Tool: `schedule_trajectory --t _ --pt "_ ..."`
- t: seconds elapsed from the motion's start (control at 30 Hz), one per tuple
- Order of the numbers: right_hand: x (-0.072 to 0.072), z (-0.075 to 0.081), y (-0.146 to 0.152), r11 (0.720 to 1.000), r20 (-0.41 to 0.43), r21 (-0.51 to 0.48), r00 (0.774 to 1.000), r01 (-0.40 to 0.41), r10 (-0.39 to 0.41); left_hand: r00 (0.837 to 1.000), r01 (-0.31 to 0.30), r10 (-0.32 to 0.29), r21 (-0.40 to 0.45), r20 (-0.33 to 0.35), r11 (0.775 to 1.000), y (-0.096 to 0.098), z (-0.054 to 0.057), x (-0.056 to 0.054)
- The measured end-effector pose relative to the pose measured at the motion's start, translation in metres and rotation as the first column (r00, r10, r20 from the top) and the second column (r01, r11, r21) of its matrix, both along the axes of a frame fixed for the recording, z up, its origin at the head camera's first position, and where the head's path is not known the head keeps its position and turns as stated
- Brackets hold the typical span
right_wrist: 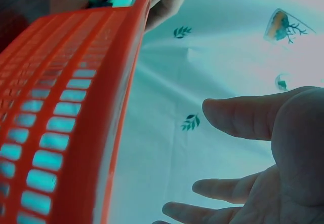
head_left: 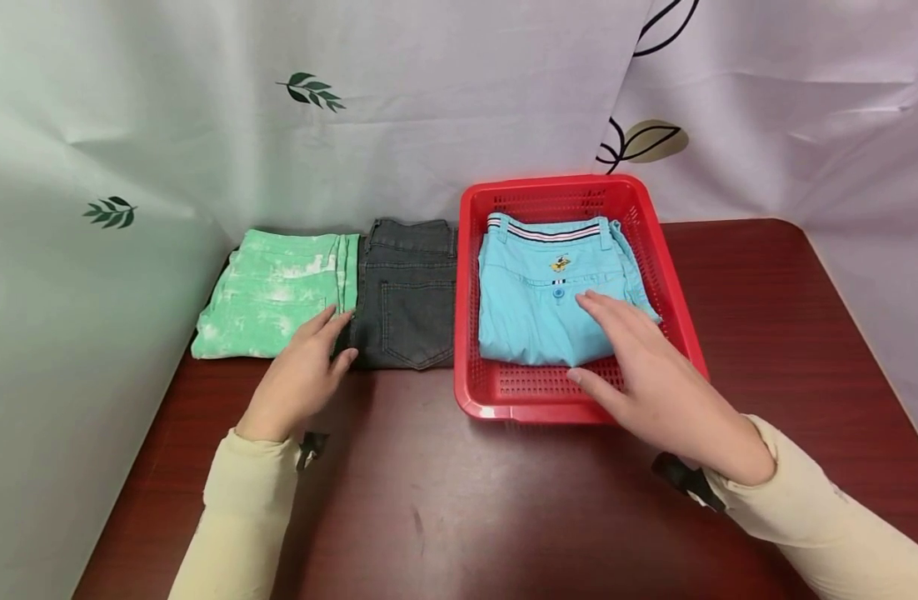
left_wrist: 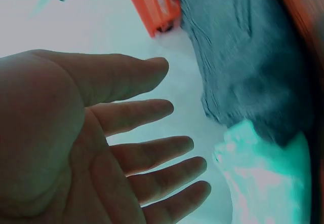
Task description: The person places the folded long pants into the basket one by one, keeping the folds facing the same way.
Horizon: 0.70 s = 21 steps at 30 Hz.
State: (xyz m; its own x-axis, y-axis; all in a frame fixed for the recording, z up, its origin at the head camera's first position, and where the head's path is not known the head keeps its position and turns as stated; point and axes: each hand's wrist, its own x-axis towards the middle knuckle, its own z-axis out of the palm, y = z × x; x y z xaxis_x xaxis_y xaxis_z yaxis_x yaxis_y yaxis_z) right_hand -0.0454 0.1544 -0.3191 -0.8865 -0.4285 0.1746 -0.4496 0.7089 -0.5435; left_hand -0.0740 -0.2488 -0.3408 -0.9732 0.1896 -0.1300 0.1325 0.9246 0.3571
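Observation:
Folded light-blue trousers (head_left: 541, 325) with a striped waistband lie inside a red plastic basket (head_left: 470, 392). Over the basket's near right side hovers my right hand (head_left: 654, 375), fingers stretched out and thumb apart, nothing held. My left hand (head_left: 301, 375), also with straight fingers and holding nothing, is above the near edge of the folded green-and-white trousers (head_left: 271, 283) and the dark grey jeans (head_left: 417, 308). The left wrist view shows the palm and spread fingers (left_wrist: 167, 153) apart from the jeans (left_wrist: 253, 57). In the right wrist view, the basket wall (right_wrist: 91, 107) stands beside the right thumb (right_wrist: 238, 117).
All the clothes and the basket are on a dark red-brown table (head_left: 399, 500). A pale curtain (head_left: 429, 108) with leaf prints hangs behind and at both sides. The jeans lie between the green trousers and the basket, right against its left wall.

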Motion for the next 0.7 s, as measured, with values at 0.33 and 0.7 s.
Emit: schedule_trajectory --t 0.33,0.7 --pt "0.006 -0.002 -0.026 0.998 0.015 -0.011 0.998 -0.057 0.057 0.996 -0.085 0.084 -0.038 -0.022 0.996 -0.029 -0.007 -0.001" --pt "0.013 -0.005 -0.063 0.99 0.038 -0.061 0.99 -0.13 0.133 0.989 -0.144 0.143 -0.027 -0.041 0.989 -0.064 -0.016 -0.006"
